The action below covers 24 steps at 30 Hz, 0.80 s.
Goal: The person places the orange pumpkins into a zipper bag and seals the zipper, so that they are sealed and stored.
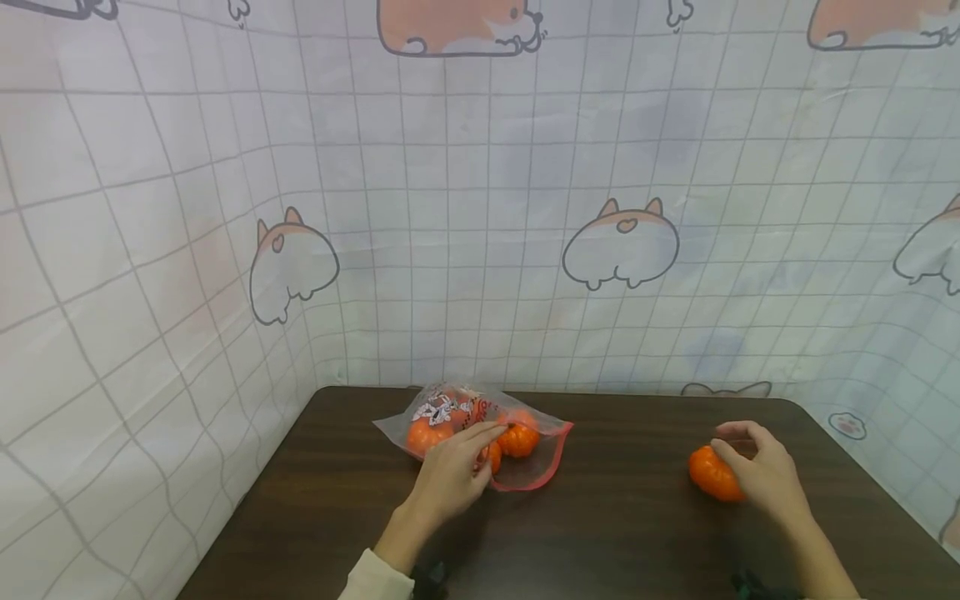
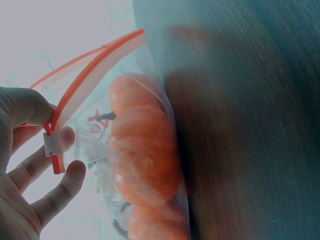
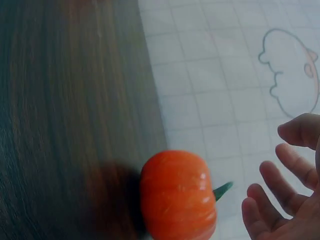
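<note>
left hand point(image 1: 453, 471) pinching bag point(image 1: 467, 410) near far edge of table point(image 1: 615, 525), bagged pumpkins point(image 2: 145, 155) part-hidden, right hand point(image 1: 770, 473) loosely spread, empty, overlapping lone pumpkin point(image 1: 711, 475)

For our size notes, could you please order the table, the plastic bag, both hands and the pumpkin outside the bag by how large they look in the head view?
1. Table
2. Plastic bag
3. Left hand and right hand: too alike to rank
4. Pumpkin outside the bag, partly hidden
</note>
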{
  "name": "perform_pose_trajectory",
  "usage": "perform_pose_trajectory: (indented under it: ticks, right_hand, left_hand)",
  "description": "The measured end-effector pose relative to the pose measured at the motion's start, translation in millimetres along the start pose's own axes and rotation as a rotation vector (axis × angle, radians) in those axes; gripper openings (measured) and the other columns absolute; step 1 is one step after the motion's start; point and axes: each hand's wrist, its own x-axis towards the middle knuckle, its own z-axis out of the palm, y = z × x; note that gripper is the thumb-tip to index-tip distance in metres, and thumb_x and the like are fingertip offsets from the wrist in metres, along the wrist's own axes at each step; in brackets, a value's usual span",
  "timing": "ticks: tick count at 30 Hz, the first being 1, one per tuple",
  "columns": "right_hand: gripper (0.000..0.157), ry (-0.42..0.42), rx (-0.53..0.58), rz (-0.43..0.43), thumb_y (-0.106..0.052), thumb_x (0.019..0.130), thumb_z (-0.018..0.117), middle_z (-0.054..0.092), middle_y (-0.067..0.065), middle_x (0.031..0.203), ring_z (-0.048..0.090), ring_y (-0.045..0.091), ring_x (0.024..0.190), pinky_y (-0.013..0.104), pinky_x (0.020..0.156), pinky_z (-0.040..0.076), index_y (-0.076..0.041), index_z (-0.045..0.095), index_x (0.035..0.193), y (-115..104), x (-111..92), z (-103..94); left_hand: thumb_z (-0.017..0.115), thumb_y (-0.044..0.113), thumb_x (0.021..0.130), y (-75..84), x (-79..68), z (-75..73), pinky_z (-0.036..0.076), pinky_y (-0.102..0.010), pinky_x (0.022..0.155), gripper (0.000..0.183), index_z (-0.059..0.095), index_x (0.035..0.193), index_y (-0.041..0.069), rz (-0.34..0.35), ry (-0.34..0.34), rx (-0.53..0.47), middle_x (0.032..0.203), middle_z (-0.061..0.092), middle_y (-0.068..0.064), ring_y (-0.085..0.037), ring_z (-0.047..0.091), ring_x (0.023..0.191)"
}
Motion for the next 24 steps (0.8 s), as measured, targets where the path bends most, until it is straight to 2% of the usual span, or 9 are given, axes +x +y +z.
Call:
perform_pose_trajectory:
  ticks: [9, 14, 21, 24]
  right_hand:
    - [0.063, -0.037, 0.015, 0.078, -0.045, 0.101, 0.058, 0.047, 0.034, 0.143, 0.049, 0.051, 0.125, 0.063, 0.093, 0.044, 0.005, 0.048, 0.139, 26, 8, -5.4]
    - [0.072, -0.094, 0.024, 0.078, -0.043, 0.102, 0.059, 0.036, 0.039, 0.148, 0.043, 0.056, 0.128, 0.067, 0.098, 0.041, 0.01, 0.038, 0.145, 38, 9, -9.7]
    - [0.074, -0.179, 0.002, 0.094, -0.041, 0.102, 0.058, 0.029, 0.04, 0.15, 0.043, 0.058, 0.13, 0.061, 0.094, 0.05, 0.01, 0.033, 0.149, 50, 11, -10.4]
    - [0.073, -0.203, -0.008, 0.071, -0.038, 0.102, 0.06, 0.032, 0.043, 0.149, 0.044, 0.06, 0.129, 0.062, 0.094, 0.05, 0.011, 0.033, 0.149, 57, 12, -8.4]
  left_hand:
    - [0.074, 0.002, 0.081, -0.7, -0.2, 1.0, 0.02, -0.014, 0.05, 0.054, 0.069, 0.133, 0.015, -0.006, 0.002, 0.001, 0.129, 0.071, 0.003, 0.003, 0.027, 0.054]
    - [0.074, 0.004, 0.082, -0.9, -0.4, 1.0, 0.02, -0.014, 0.049, 0.053, 0.069, 0.134, 0.016, -0.011, -0.006, 0.003, 0.13, 0.071, 0.003, 0.003, 0.027, 0.053]
    - [0.074, 0.005, 0.083, -0.6, -0.5, 0.5, 0.02, -0.014, 0.048, 0.052, 0.069, 0.134, 0.016, -0.014, -0.01, -0.001, 0.13, 0.071, 0.003, 0.003, 0.027, 0.053]
    - [0.074, 0.005, 0.083, -0.7, -0.3, 0.8, 0.02, -0.014, 0.048, 0.052, 0.068, 0.134, 0.016, -0.017, -0.014, -0.005, 0.13, 0.071, 0.003, 0.003, 0.026, 0.052]
